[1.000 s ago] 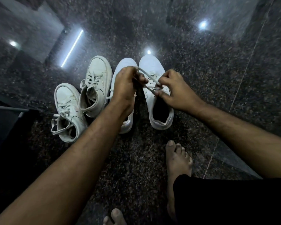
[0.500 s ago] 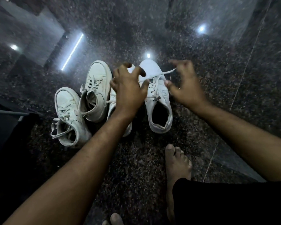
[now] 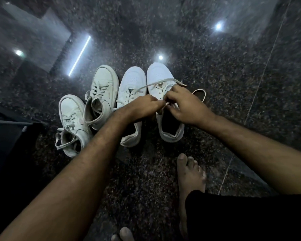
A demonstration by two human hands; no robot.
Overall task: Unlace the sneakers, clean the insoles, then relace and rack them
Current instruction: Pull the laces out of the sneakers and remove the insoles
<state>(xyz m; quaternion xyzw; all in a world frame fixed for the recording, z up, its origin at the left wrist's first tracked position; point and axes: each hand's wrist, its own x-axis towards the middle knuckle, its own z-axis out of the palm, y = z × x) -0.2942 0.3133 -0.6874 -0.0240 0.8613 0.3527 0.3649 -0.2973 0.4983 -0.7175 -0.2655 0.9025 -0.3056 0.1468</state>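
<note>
Several white sneakers stand on the dark granite floor (image 3: 233,84). The rightmost sneaker (image 3: 161,73) has a loose white lace (image 3: 156,83) running over its toe and looping out to the right. My left hand (image 3: 142,106) and my right hand (image 3: 182,103) meet over its tongue, and both pinch the lace between fingertips. The sneaker to its left (image 3: 133,80) is partly covered by my left wrist. Two laced high-top sneakers stand further left, one (image 3: 102,94) upright and one (image 3: 71,124) nearer me.
My bare right foot (image 3: 191,173) rests on the floor below the sneakers, with black trouser cloth (image 3: 241,218) beside it. Toes of the other foot (image 3: 123,235) show at the bottom edge. A dark object with a metal bar (image 3: 7,133) stands at the left. Ceiling lights reflect off the floor.
My hands were apart with the lace stretched between them; now they have come together over the rightmost sneaker's tongue. A lace loop now lies on the floor to the right.
</note>
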